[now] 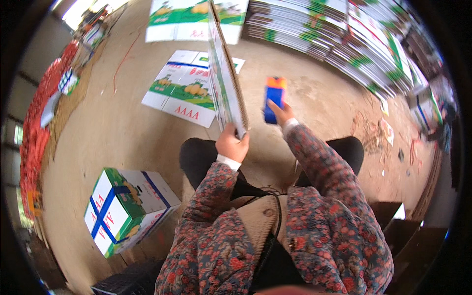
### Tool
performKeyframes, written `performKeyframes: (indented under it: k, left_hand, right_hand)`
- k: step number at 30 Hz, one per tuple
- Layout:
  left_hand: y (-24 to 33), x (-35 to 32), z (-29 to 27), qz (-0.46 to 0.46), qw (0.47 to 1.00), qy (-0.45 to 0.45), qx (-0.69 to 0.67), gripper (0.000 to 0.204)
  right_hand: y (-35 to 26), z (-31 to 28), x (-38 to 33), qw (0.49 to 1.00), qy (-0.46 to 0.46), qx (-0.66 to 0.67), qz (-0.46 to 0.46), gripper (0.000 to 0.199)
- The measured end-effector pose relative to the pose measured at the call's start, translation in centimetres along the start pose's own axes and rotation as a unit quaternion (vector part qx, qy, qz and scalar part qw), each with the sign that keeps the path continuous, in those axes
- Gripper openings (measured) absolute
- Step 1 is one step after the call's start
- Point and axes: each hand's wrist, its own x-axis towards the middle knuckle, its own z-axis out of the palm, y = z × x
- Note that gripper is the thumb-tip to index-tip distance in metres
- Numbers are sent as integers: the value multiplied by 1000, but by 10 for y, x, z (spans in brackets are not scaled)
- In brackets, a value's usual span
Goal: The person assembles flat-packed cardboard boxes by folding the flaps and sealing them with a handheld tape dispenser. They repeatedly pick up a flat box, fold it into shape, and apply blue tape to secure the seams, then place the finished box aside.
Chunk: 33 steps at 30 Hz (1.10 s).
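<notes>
Looking from the left side, I notice first a long red heap point(42, 123) along the edge of the room, and near it a small white-and-green box point(68, 82). Closer to the person, on the bare brown floor point(98, 142), stands a closed carton point(123, 211), white and green, with blue bands crossing on its face. Farther ahead lies a flattened carton point(179, 93), printed with yellow fruits, and beyond it another flat piece point(182, 20).

In the middle, the left hand point(233, 144) is near the left knee point(194, 157). Its fingers are clamped on the lower end of a cardboard sheet point(224, 73), which rises upright and hides part of the flattened carton behind. To the right of it, well apart from the sheet, the right hand point(281, 114) has its fingers closed around a blue and orange tool point(275, 98), a little blurred, held above the floor. Both forearms wear flowered sleeves point(319, 164).

Farther right are high stacks of folded cartons point(339, 39), then scattered reddish strings point(371, 135) on the floor, and one more white-and-green carton point(427, 110) near the edge.
</notes>
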Motion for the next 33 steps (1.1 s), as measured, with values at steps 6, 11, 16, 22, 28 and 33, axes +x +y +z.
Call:
performKeyframes:
  k: [6, 11, 16, 22, 28, 33]
  left_hand:
    - [33, -69, 23, 67, 988, -134, -43, 25]
    - [58, -109, 29, 154, 955, -252, 14, 29]
    - [87, -113, 42, 248, 908, -335, -43, 38]
    - [95, -36, 34, 266, 756, -589, -104, 43]
    - [72, 152, 92, -13, 931, -232, -283, 44]
    - [57, 218, 119, -30, 914, -345, -211, 75]
  right_hand:
    - [-71, 16, 34, 999, -4, 21, -25, 62]
    - [-111, -42, -19, 980, 37, -51, -189, 49]
    - [-116, -77, -49, 964, 107, -193, -147, 48]
    - [-116, -66, -47, 979, 77, -52, -181, 41]
    - [-116, -16, -41, 973, 54, -105, -196, 41]
    - [-119, 8, -45, 968, 85, -137, -193, 45]
